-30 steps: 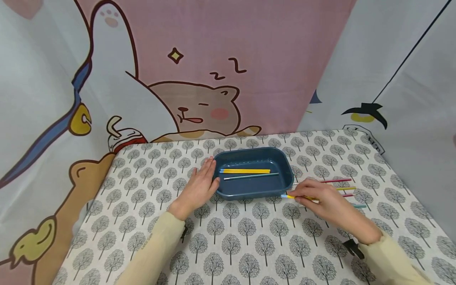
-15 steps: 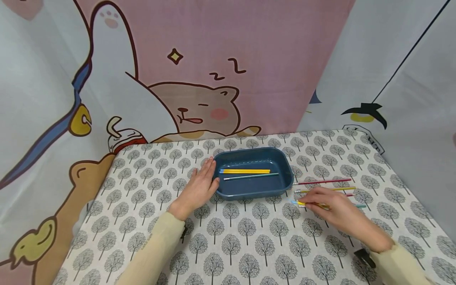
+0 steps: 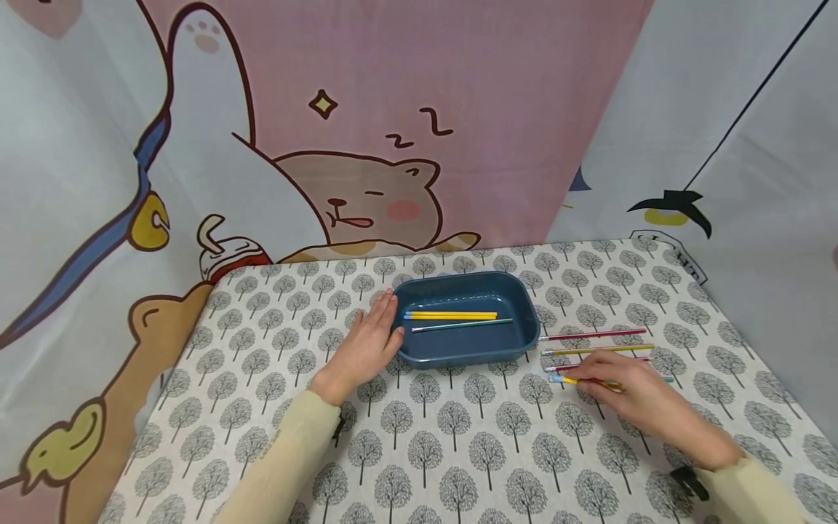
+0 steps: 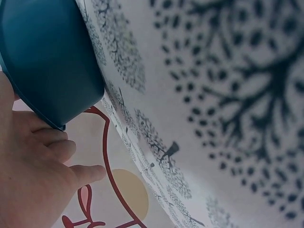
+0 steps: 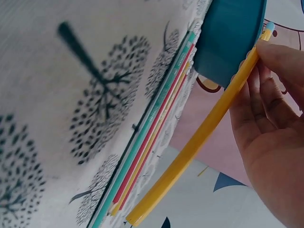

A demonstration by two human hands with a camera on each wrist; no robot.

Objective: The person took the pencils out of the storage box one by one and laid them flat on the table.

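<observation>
My right hand [image 3: 622, 386] pinches a yellow pencil [image 5: 190, 142] with a light blue end, thumb and fingers near that end. The held pencil slants over a row of slimmer pencils on the cloth: a red one [image 3: 592, 335], a yellow one [image 3: 599, 350], another red one [image 3: 561, 367] and a teal one [image 5: 142, 137]. My left hand [image 3: 366, 346] rests against the left side of a dark blue tray [image 3: 471, 358], fingers along its rim. Inside the tray lie two yellow pencils [image 3: 452, 316] and a slim teal one [image 3: 465, 324].
A tree-patterned cloth [image 3: 425, 437] covers the table. Behind it hangs a cartoon-printed curtain [image 3: 511, 109], with more fabric at both sides. The pencil row lies just right of the tray.
My right hand has moved right and nearer to me, carrying the yellow pencil away from the tray's front right corner. The left ends of the pencil row now show. My left hand stays put.
</observation>
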